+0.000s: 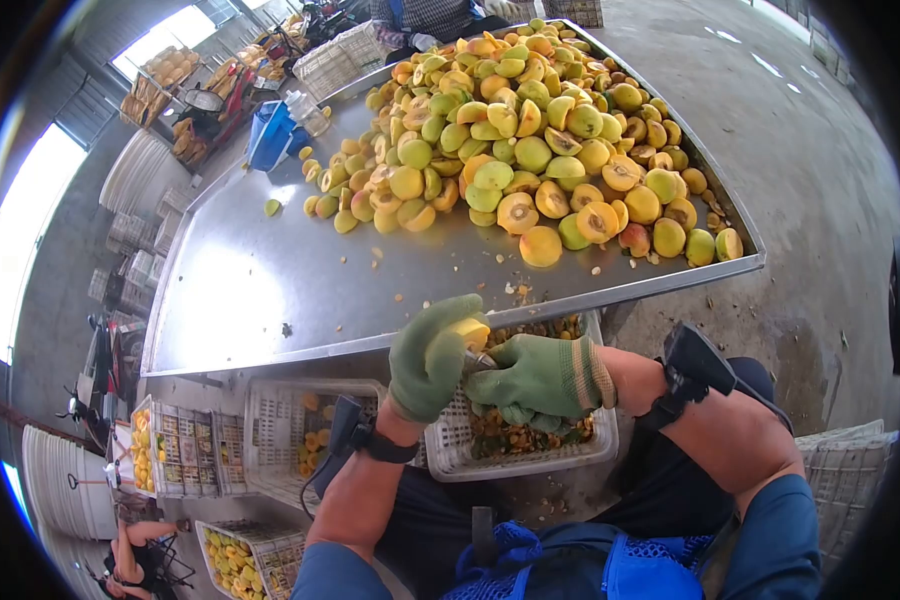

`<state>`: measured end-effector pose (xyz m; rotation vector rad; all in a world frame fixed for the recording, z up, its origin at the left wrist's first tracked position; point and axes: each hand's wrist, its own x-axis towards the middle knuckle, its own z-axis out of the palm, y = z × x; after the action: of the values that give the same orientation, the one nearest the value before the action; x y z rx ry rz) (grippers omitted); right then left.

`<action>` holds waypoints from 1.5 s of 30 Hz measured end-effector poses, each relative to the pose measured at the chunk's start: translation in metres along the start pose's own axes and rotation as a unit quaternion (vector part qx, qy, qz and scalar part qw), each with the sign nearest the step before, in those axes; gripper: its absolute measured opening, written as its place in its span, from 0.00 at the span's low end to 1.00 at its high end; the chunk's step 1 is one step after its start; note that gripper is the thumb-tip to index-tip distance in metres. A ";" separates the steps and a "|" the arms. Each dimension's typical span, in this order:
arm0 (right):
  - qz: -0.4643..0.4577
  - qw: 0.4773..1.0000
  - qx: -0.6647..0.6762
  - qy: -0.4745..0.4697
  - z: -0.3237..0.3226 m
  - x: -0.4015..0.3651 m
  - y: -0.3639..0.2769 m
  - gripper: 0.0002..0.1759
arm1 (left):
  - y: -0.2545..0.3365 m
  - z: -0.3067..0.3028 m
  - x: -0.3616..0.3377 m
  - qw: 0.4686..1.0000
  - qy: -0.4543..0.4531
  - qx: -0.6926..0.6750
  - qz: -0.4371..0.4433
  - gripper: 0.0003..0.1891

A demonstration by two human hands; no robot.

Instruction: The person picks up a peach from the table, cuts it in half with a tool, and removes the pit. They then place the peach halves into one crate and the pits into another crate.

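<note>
My left hand (428, 362), in a green glove, is closed around a yellow peach half (469, 331). Also gloved in green, my right hand (542, 380) grips a small metal tool (480, 361) whose tip meets the fruit; its handle is hidden in my fingers. Both hands are over a white plastic crate (518, 462) holding brownish pits and scraps. Beyond them, a large heap of halved peaches (500, 125), yellow and green, covers much of the metal table (300, 270). Some halves there still show pits.
The table's raised rim (450, 328) runs just past my hands. Crates (270, 425) with peach pieces stand to the left, another crate (255, 550) below them. A blue container (270, 137) sits at the table's far left. Another person (425, 22) works at the far side.
</note>
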<state>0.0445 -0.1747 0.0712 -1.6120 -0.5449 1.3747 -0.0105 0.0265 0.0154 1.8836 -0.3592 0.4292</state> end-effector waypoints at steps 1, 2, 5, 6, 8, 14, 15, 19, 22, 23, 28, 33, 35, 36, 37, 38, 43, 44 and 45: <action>0.014 1.000 0.013 -0.014 0.000 -0.002 -0.001 0.19 | 0.003 0.002 0.000 1.000 0.005 0.000 0.000 0.29; -0.026 1.000 0.011 -0.007 0.000 0.002 0.005 0.19 | 0.004 0.003 0.000 1.000 0.009 0.000 -0.001 0.30; -0.096 0.994 0.061 -0.004 0.004 0.029 0.036 0.19 | 0.006 0.002 0.001 0.989 -0.021 -0.102 -0.102 0.30; -0.088 0.989 0.118 -0.013 0.007 0.033 0.036 0.19 | 0.006 0.001 0.002 0.988 -0.032 -0.104 -0.107 0.30; -0.053 0.989 0.139 -0.019 0.007 0.030 0.035 0.19 | 0.008 -0.003 0.003 0.985 -0.054 -0.108 -0.120 0.31; -0.035 0.985 0.138 -0.102 -0.006 0.000 0.008 0.13 | 0.007 0.001 -0.001 0.999 0.009 -0.031 -0.019 0.32; -0.031 0.984 0.142 -0.101 -0.006 -0.001 0.006 0.13 | 0.007 0.001 -0.002 0.998 0.005 -0.057 -0.036 0.29; -0.084 0.992 0.097 -0.006 0.006 0.011 0.009 0.14 | 0.001 0.000 0.002 0.987 -0.014 -0.131 -0.093 0.23; -0.185 0.982 0.036 0.015 0.005 0.019 0.023 0.15 | 0.003 -0.001 0.004 0.984 -0.028 -0.145 -0.096 0.24; -0.136 0.988 0.059 -0.031 -0.001 0.016 0.023 0.15 | 0.004 -0.001 0.001 0.984 -0.031 -0.147 -0.093 0.25; -0.019 0.995 0.069 -0.067 -0.010 0.002 0.003 0.13 | -0.003 0.009 -0.004 0.981 0.015 -0.181 -0.068 0.26; -0.331 0.926 -0.142 0.113 0.007 0.053 0.056 0.11 | -0.013 0.012 0.003 0.970 0.038 -0.211 -0.112 0.26; -0.309 0.937 -0.118 0.116 0.008 0.050 0.055 0.10 | -0.005 0.014 0.004 0.954 0.038 -0.256 -0.150 0.27; -0.288 0.950 -0.053 0.105 0.009 0.045 0.049 0.10 | -0.003 0.014 0.006 0.955 0.032 -0.254 -0.153 0.27; -0.265 0.960 0.014 0.090 0.012 0.038 0.043 0.11 | -0.001 0.014 0.006 0.954 0.028 -0.252 -0.158 0.27; -0.204 0.976 0.044 0.060 0.012 0.028 0.034 0.12 | -0.001 0.013 0.003 0.954 0.026 -0.249 -0.166 0.27; -0.047 0.988 0.136 -0.057 -0.002 0.000 0.006 0.13 | 0.001 0.018 -0.001 0.971 0.045 -0.210 -0.104 0.29; -0.067 0.989 0.128 -0.041 0.000 0.001 0.007 0.13 | 0.002 0.019 -0.002 0.972 0.043 -0.212 -0.094 0.29; -0.087 0.989 0.120 -0.026 0.004 0.003 0.008 0.13 | 0.002 0.020 -0.002 0.971 0.058 -0.201 -0.115 0.32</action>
<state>0.0402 -0.1745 0.0628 -1.3074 -0.5155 1.3017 -0.0105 0.0069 0.0093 1.4759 -0.1331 0.2826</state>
